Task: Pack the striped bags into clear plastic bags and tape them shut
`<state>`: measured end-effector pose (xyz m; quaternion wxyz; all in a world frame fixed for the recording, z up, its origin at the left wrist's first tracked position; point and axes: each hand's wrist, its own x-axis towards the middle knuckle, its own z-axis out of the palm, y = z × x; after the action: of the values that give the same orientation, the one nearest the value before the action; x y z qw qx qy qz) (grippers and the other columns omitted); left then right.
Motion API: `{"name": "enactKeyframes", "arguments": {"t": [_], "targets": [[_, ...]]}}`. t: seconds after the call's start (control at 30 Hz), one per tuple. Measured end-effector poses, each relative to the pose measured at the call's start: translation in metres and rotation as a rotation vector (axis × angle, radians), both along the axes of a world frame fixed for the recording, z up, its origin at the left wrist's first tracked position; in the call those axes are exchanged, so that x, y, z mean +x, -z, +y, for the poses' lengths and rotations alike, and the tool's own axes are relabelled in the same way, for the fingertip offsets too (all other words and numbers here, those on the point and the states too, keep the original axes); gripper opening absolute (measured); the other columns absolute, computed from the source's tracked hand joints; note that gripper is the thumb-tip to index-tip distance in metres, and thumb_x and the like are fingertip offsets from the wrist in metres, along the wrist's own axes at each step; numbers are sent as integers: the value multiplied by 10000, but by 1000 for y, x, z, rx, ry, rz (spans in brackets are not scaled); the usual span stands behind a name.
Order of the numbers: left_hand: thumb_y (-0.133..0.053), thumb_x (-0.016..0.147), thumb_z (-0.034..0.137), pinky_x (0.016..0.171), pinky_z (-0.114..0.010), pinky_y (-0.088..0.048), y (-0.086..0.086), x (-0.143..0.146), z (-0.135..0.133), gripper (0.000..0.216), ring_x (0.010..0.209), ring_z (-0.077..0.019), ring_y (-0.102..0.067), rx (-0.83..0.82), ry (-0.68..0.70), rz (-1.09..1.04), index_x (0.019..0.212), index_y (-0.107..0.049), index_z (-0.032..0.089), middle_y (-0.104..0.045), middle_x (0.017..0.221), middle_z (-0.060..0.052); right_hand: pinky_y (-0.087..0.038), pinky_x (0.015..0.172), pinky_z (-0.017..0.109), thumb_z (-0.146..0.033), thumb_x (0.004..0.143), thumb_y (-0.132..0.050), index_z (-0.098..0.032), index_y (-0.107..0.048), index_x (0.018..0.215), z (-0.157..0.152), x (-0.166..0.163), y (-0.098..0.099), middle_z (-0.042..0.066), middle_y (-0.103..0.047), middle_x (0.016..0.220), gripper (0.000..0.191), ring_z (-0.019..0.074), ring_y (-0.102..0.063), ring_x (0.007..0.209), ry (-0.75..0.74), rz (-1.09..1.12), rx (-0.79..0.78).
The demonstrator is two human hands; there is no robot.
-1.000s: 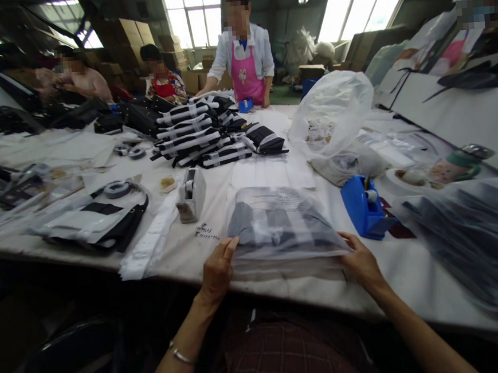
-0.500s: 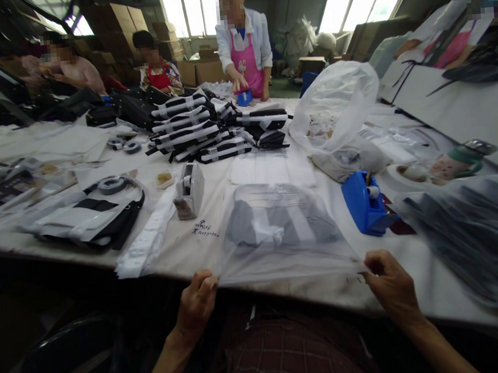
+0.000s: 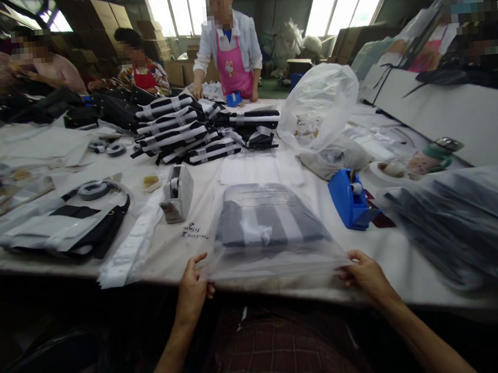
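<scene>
A clear plastic bag lies flat at the front edge of the table with a folded dark handbag inside it. Pale strips run across the dark handbag, and printed lines show on the plastic. My left hand grips the near left corner of the plastic bag, thumb and fingers around its edge. At the near right corner, my right hand pinches the same edge. Between my hands the bag's open edge is stretched along the table's edge.
A grey tape dispenser stands to the left, a blue tape dispenser to the right. Wrapped black-and-white bags are piled farther back. Dark items in plastic lie at the right. A co-worker in a pink apron stands across the table.
My fingers have shifted on the plastic bag's corners, and its near edge hangs a little looser. The co-worker's hand has moved from the far blue dispenser to the pile. The view has turned slightly right.
</scene>
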<state>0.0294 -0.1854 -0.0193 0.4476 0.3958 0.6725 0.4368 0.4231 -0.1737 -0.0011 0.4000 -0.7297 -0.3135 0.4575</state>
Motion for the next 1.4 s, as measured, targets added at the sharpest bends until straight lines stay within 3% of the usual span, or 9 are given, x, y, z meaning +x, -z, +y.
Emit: {"name": "enactKeyframes", "arguments": {"t": [0.17,0.3,0.4,0.53,0.77,0.87,1.0,1.2,1.4], "targets": [[-572,798,488,336,-212,-413,5,-26,-3,477,363,-117,-513,53,130,89,1157,-508,180,-553,559,77,-347,300,193,-357,528,-715,-225,-477,717,0,15,-2,-56,-577,479,332,113,-502,352,-111,-33,-10],[-637,832,356,807,-424,-581,-15,-26,-21,438,902,-240,-691,568,105,648,1226,-522,204,-677,1021,-80,-510,443,258,-396,580,-746,-207,-521,865,-5,19,-15,-2,-673,613,409,186,-657,536,-222,48,-33],[-687,828,302,1100,-615,-321,-33,17,-27,506,1317,-341,-449,904,335,1018,1292,-512,207,-581,1296,-143,-553,516,307,-452,622,-750,-191,-514,1036,-11,17,-28,40,-708,688,543,236,-702,643,-253,87,-51],[-605,892,269,1161,-580,-199,-29,93,-10,459,1379,-286,-362,1172,582,1183,1339,-505,303,-502,1420,-50,-526,476,305,-523,639,-756,-173,-453,1175,-16,16,-35,77,-723,722,708,241,-694,614,-231,72,-62],[-482,927,126,1096,-414,-297,-10,108,19,407,1067,-189,-572,1131,538,1269,1325,-531,202,-667,1035,-50,-483,440,321,-641,682,-671,-184,-524,1145,-24,33,-30,33,-686,643,667,233,-649,521,-284,-191,-47],[-495,929,157,1068,-410,-313,-10,100,13,365,1060,-193,-566,1112,531,1243,1288,-555,192,-667,1046,-60,-503,582,359,-605,755,-650,-225,-620,1063,-30,25,-39,35,-689,701,490,226,-654,604,-308,-743,325],[-464,939,159,1037,-407,-332,-9,99,9,339,1096,-206,-562,1098,502,1263,1259,-570,189,-664,1096,-77,-390,986,462,-394,830,-677,-250,-616,1211,-28,-17,-45,98,-676,1161,411,300,-579,1116,-699,-1166,864],[-447,936,128,968,-400,-360,-12,97,14,194,996,-212,-589,1132,522,1264,978,-627,184,-676,968,-57,-356,955,401,-147,889,-559,-218,-659,966,0,-55,-21,46,-683,927,144,225,-570,964,-903,-1241,993],[-369,954,113,751,-341,-396,-21,97,22,202,762,-182,-557,1065,620,1234,908,-559,169,-613,833,-44,-369,765,324,-79,940,-394,-185,-625,804,17,-50,-23,44,-627,776,288,179,-525,772,-922,-1208,1054]]}}
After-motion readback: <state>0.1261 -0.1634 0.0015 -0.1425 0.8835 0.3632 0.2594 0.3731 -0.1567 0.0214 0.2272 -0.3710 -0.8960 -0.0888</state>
